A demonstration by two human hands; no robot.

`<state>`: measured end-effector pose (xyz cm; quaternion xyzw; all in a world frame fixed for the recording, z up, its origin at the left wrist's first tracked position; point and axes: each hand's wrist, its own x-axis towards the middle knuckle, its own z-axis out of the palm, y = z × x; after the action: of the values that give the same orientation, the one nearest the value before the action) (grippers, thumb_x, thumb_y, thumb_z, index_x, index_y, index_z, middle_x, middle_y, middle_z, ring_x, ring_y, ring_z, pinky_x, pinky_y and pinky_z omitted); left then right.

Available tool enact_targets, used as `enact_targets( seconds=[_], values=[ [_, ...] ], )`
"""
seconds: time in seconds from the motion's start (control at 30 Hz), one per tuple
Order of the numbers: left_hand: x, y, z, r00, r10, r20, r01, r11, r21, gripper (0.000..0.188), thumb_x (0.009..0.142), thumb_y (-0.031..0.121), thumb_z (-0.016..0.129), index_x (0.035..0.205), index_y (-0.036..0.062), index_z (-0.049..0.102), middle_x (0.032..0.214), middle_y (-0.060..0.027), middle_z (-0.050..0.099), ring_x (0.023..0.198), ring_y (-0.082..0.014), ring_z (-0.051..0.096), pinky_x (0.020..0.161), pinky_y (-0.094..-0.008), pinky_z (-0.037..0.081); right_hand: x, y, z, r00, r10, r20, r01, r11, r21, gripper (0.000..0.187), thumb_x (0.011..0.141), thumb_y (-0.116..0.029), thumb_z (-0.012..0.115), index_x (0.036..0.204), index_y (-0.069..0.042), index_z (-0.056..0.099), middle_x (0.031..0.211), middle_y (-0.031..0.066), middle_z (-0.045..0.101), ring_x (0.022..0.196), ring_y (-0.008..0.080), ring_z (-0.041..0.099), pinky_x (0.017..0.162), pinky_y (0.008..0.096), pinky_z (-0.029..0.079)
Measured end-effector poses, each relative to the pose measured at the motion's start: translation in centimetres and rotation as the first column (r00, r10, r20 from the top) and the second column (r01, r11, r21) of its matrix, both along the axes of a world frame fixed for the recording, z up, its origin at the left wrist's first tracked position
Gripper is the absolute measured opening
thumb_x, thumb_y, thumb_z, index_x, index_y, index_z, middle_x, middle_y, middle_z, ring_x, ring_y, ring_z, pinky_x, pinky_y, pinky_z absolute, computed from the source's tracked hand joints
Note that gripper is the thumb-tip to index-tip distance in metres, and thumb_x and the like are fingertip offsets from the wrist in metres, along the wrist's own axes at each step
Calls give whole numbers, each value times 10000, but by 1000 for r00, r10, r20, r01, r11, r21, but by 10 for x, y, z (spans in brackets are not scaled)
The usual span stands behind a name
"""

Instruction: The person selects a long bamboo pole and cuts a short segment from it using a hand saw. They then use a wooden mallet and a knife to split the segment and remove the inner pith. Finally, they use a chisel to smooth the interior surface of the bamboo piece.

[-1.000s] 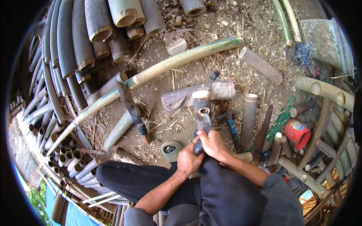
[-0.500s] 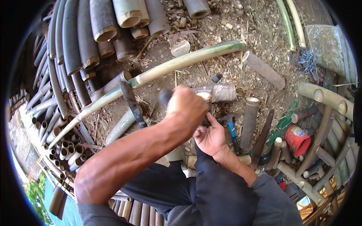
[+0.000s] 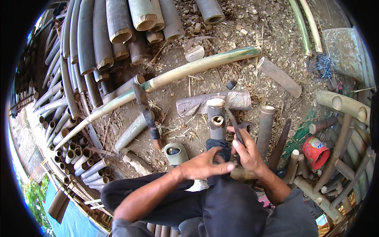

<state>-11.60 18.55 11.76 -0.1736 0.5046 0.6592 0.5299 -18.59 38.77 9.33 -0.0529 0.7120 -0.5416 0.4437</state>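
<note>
An upright grey bamboo piece stands in front of me, with a pale cut top and a round hole in its side. Dark cloth wraps its lower part near my knee. My right hand grips a dark, narrow-bladed knife, its blade pointing away beside the bamboo; the fingers hide its handle. Just in front of the cloth, my left hand is open, thumb stretched toward the right hand, with nothing visible in it.
A machete leans on a long pale bamboo pole. Behind the upright piece lies a log. A short bamboo cup stands at left; a bamboo tube and red bucket are at right. Bamboo stacks fill the far left.
My left hand has come down and back from over the bamboo piece, uncovering its hole, and opened. The right hand has moved right, and the knife now shows in it. The view has shifted slightly.
</note>
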Motion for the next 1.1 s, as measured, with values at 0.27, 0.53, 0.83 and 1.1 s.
enact_targets(
  seconds=[0.27,0.53,0.83,1.1],
  values=[
    [-34,67,-62,914,406,-2,-377,846,-378,694,935,586,517,862,-91,648,644,-159,630,615,-262,644,608,-424,497,-9,18,-21,922,360,-145,-272,865,422,374,792,-185,673,1151,-102,610,773,228,672,726,445,653,656,513,528],
    [-35,70,-71,572,778,259,-759,622,-192,359,986,262,482,992,-33,686,640,-38,585,532,-128,511,489,-298,398,-75,-17,-2,645,764,-8,-667,568,482,387,819,-176,639,1166,-18,573,726,226,672,694,431,668,654,501,548],
    [-35,65,-67,-97,724,683,-995,-88,-49,234,1018,275,513,885,99,592,669,26,518,650,-129,516,681,-292,448,-121,-90,6,-3,983,-183,-801,107,589,191,789,-171,676,955,-78,686,745,89,724,697,249,727,594,381,563],
    [-47,53,-66,791,592,153,-535,791,-296,331,937,229,525,847,-45,686,649,-58,628,537,-119,535,506,-280,423,-68,-18,4,750,662,15,-583,649,488,351,846,-183,628,1164,-37,596,765,238,684,729,440,674,704,518,556]
  ],
)
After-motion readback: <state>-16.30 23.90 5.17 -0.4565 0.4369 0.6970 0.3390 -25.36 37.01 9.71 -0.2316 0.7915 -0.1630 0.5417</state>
